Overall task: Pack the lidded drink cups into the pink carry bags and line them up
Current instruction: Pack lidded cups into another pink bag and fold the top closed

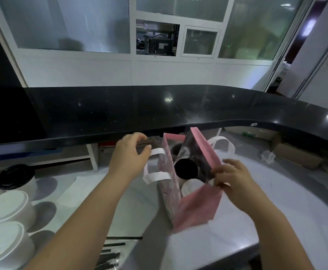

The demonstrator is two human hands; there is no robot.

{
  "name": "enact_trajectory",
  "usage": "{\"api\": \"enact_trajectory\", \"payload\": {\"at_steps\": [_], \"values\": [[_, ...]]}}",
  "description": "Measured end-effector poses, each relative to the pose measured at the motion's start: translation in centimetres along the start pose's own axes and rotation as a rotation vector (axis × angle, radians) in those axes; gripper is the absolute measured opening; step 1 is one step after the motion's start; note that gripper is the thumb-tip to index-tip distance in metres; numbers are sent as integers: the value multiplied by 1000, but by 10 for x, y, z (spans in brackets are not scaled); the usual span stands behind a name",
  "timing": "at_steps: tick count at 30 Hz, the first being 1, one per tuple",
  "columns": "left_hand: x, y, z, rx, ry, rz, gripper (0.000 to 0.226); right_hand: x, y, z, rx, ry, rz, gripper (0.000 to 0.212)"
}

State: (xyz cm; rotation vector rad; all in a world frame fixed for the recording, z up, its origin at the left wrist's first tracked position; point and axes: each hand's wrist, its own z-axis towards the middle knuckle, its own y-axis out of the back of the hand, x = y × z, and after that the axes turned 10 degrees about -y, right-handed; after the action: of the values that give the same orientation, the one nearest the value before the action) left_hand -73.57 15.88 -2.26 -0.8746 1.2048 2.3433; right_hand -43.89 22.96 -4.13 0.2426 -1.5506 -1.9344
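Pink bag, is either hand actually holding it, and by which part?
The right hand pinches the pink bag at its near right top rim. The left hand is open beside the white handle, not gripping it.

A black counter (120, 112) runs beneath frosted windows (71, 22); black straws (110, 252) lie near.

Viewpoint: we have one head-worn wide-angle camera, looking forward and down.
Facing: we look across the grey bench (237, 240) toward a black counter (120, 112) and a windowed wall.
Nearness: close; both forearms fill our lower frame.
Shared: no second view.
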Motion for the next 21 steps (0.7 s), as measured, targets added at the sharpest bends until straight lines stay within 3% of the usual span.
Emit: {"api": "enact_trajectory", "payload": {"at_steps": [6,11,13,16,19,21], "values": [[-22,-40,23,260,-112,94,38,-26,-4,-17,-329,-257,11,28],[-30,-71,57,366,-88,267,50,30,-12,-32,-264,-54,239,20],[-26,-75,68,343,-94,344,50,49,-23,-35,-183,-14,185,32],[-19,-74,77,375,-45,378,37,55,-37,-36,-189,-62,88,41],[-14,-64,75,368,52,332,12,46,-37,-35,-369,-157,117,34],[-11,-52,65,322,85,323,11,38,-32,-34,-446,-224,106,31]]}}
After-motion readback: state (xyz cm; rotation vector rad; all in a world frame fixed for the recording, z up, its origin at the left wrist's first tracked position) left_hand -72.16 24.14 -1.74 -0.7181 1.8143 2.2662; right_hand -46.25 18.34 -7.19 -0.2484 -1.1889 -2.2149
